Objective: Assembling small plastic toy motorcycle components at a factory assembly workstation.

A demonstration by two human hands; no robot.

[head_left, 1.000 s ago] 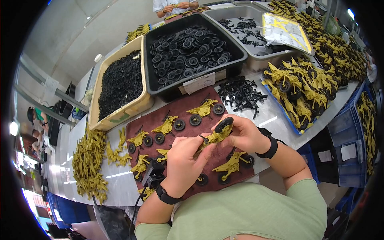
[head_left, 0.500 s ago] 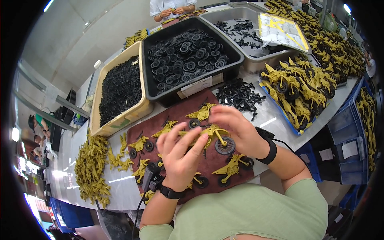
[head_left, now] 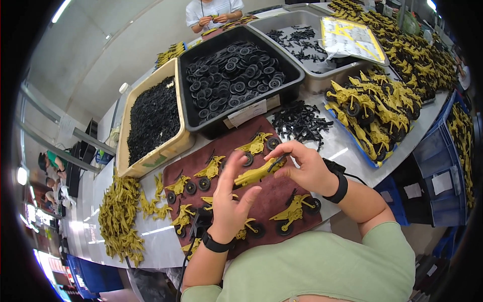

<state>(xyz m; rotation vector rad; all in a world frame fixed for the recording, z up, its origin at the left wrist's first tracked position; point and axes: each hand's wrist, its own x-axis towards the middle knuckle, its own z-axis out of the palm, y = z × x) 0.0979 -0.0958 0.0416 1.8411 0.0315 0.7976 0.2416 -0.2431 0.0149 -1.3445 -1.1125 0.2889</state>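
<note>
My right hand (head_left: 307, 173) pinches a yellow toy motorcycle (head_left: 255, 174) at its right end, where a dark part shows between thumb and fingers. The toy is held above a dark red mat (head_left: 264, 207), its long side slanting down to the left. My left hand (head_left: 229, 201) is open at the toy's left end, thumb and fingers apart; I cannot tell whether it touches the toy. Around my hands on the mat lie several yellow motorcycle bodies (head_left: 291, 214) with black wheels, some partly hidden by my left hand and forearm.
Beyond the mat stand a cream bin (head_left: 183, 142) of small black parts, a black bin (head_left: 297, 83) of wheels and a grey bin (head_left: 322, 80). Yellow parts (head_left: 119, 216) are heaped at left, black pieces (head_left: 302, 121) behind, motorcycles (head_left: 375, 118) at right. Across the table another person (head_left: 214, 12) handles something small.
The toy motorcycle has turned in my right hand, so its large front wheel no longer shows face-on. My left hand's fingers have lifted and spread away from the toy.
</note>
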